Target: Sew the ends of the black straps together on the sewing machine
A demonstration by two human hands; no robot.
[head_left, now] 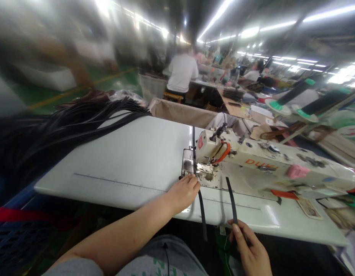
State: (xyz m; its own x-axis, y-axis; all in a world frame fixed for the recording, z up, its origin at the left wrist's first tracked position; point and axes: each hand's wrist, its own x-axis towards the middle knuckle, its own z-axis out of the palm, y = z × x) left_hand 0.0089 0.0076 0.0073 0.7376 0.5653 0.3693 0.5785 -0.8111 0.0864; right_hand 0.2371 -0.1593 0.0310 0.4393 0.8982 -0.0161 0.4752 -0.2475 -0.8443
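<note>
Grey cloth of a shirt (166,258) with green lettering lay nearest, below both forearms. At the near right, the fingers of the right hand (250,249) were closed in a pinch, thumb on top, around the lower part of a loose strip (231,197). It was narrow, flat, matte black and almost straight, with a squarely cut far end standing out against the pale surface and a slight leftward lean. Farther left, the fingers of the left hand (181,195) lay close together, tips down over a threaded strip (202,214); whether they gripped it or only pressed it could not be told. That strip, equally black and slim, ran from the far edge past the needle area, under the fingertips, and hung in a gentle curve over the near edge.

Just right of it stood a cream sewing machine (266,163) with orange lettering, scuffed around its base, and a pink lump (298,171) on its body. A shiny metal plate (188,161) sat left of the needle area. Beyond the left hand, a printed ruler (117,182) crossed the white tabletop (131,153). At the far left lay a bundle of black strips (108,119), overhanging the edge; farther off sat a person in a white top (181,73).
</note>
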